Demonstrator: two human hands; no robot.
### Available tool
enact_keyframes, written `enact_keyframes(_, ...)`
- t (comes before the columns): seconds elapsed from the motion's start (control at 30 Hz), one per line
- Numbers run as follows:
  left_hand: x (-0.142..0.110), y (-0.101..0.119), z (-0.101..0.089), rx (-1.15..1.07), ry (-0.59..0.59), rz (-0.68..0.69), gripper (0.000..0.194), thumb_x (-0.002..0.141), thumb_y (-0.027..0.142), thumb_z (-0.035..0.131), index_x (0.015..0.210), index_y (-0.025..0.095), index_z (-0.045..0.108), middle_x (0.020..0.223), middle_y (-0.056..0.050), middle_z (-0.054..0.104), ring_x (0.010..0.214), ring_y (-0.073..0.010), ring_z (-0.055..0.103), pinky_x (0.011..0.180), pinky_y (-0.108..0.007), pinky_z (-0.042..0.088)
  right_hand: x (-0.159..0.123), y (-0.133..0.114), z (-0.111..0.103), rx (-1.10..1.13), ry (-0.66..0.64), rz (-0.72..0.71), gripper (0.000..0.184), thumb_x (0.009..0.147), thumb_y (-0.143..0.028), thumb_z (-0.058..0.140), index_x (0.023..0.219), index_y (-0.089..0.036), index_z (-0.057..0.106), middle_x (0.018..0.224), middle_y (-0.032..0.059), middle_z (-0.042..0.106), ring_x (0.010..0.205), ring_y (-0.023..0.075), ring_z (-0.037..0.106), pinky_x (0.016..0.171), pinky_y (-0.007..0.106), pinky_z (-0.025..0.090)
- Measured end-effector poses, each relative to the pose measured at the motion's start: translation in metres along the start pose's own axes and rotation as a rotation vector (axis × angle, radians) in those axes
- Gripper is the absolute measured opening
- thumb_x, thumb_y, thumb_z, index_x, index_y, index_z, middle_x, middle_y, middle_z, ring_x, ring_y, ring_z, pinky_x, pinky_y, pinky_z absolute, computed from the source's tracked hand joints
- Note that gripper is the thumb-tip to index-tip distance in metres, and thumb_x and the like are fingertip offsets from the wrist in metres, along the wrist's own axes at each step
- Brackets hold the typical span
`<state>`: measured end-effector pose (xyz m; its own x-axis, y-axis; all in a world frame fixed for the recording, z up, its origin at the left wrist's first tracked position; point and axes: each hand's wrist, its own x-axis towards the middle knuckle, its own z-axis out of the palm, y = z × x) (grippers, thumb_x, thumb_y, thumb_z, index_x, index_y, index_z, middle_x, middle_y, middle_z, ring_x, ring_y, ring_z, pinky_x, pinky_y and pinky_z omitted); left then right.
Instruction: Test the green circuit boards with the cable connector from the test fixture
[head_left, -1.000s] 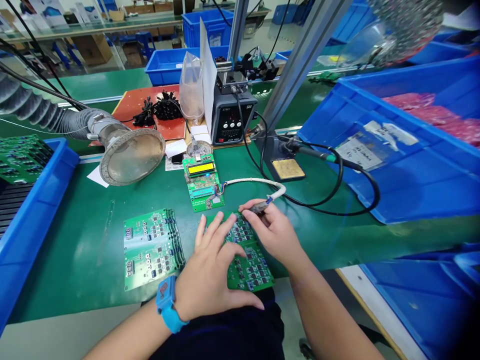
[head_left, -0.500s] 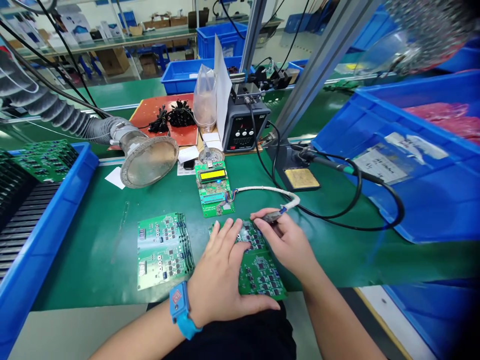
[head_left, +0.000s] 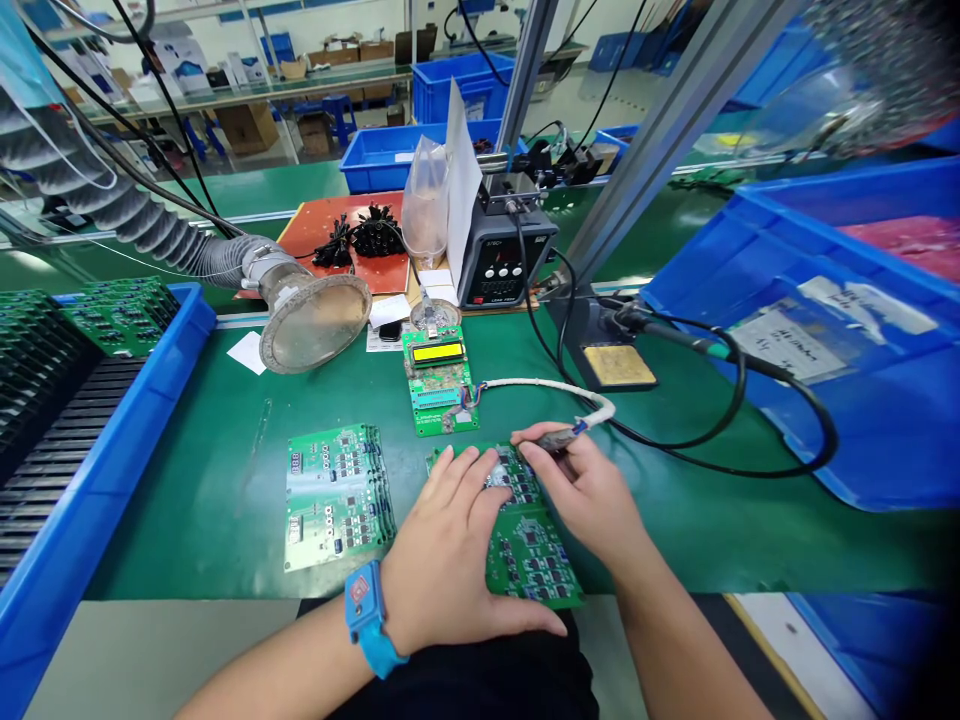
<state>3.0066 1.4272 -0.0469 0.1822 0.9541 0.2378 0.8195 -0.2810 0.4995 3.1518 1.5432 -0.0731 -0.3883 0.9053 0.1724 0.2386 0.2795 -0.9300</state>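
Under my left hand (head_left: 450,550) lies a green circuit board panel (head_left: 532,555) at the bench's front edge. That hand is spread flat across the panel's left side, with a blue wrist strap (head_left: 365,605) behind it. My right hand (head_left: 585,490) pinches a grey programming probe (head_left: 556,440) at the panel's upper right corner. Its tip is hidden by my fingers. From the probe a white sleeved cable (head_left: 547,384) runs to a green programmer board (head_left: 439,380) with a lit yellow display. Left of my hands rests a stack of similar panels (head_left: 337,500).
A blue bin of boards (head_left: 150,430) stands left, below a fume extractor hood (head_left: 315,320). Behind the programmer is a soldering station (head_left: 506,255). The iron stand (head_left: 607,350) and its looping black cable (head_left: 750,470) lie right, beside a large blue bin (head_left: 885,400).
The whole view has shifted, so the bench items appear slightly farther right. Both hands keep the same positions on the panel and the probe.
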Motion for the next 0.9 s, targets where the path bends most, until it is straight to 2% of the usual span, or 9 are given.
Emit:
enact_keyframes(0.17, 0.002, 0.002, -0.002, 0.004, -0.015, -0.014, 0.091, 0.06, 0.072, 0.074, 0.123, 0.011, 0.05, 0.145, -0.018, 0.039, 0.138, -0.0344, 0.029, 0.116, -0.056, 0.021, -0.005, -0.008, -0.007, 0.021, 0.031, 0.004, 0.027, 0.087, -0.046, 0.059, 0.094, -0.02, 0.061, 0.097, 0.0088, 0.069, 0.092, 0.0246, 0.065, 0.085, 0.041, 0.053)
enact_keyframes(0.27, 0.003, 0.003, -0.004, 0.003, -0.027, -0.021, 0.091, 0.059, 0.067, 0.078, 0.124, 0.01, 0.05, 0.144, -0.019, 0.04, 0.137, -0.0356, 0.031, 0.116, -0.056, 0.023, -0.024, -0.015, -0.018, -0.017, 0.062, 0.015, 0.026, 0.088, -0.045, 0.058, 0.098, -0.021, 0.062, 0.1, 0.0093, 0.069, 0.094, 0.0252, 0.065, 0.087, 0.042, 0.052)
enact_keyframes(0.47, 0.004, 0.005, -0.006, -0.015, -0.055, -0.04, 0.086, 0.059, 0.058, 0.082, 0.123, 0.01, 0.05, 0.143, -0.019, 0.04, 0.137, -0.0354, 0.031, 0.115, -0.058, 0.021, -0.059, -0.019, -0.028, -0.186, -0.012, 0.003, 0.016, 0.091, -0.037, 0.055, 0.095, -0.023, 0.062, 0.096, 0.0068, 0.07, 0.094, 0.0246, 0.066, 0.082, 0.038, 0.054)
enact_keyframes(0.9, 0.004, 0.006, -0.006, -0.024, -0.057, -0.043, 0.083, 0.059, 0.053, 0.082, 0.123, 0.012, 0.049, 0.143, -0.019, 0.04, 0.136, -0.0362, 0.031, 0.115, -0.058, 0.022, -0.065, -0.015, -0.027, -0.227, -0.031, -0.045, 0.01, 0.094, -0.029, 0.052, 0.1, -0.026, 0.059, 0.097, 0.0032, 0.067, 0.095, 0.0212, 0.065, 0.082, 0.032, 0.053)
